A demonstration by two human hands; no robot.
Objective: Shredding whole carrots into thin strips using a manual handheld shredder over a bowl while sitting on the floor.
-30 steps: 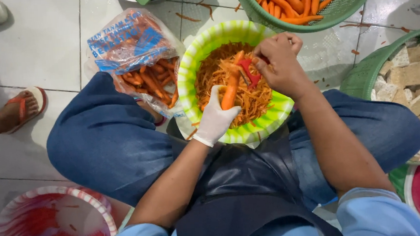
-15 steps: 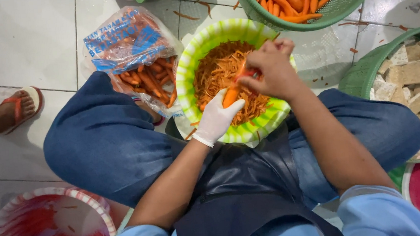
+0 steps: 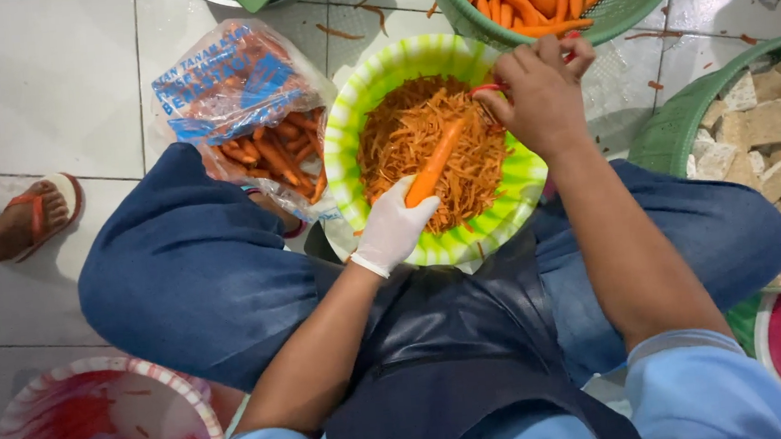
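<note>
One package only: a crumpled clear plastic bag with a blue and orange printed panel, lying on the white floor tiles at ten o'clock from the picture's centre; whole carrots show through its lower half

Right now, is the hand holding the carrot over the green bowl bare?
No: the left hand gripping the carrot above the green bowl wears a white glove, while the right hand is bare.
</note>
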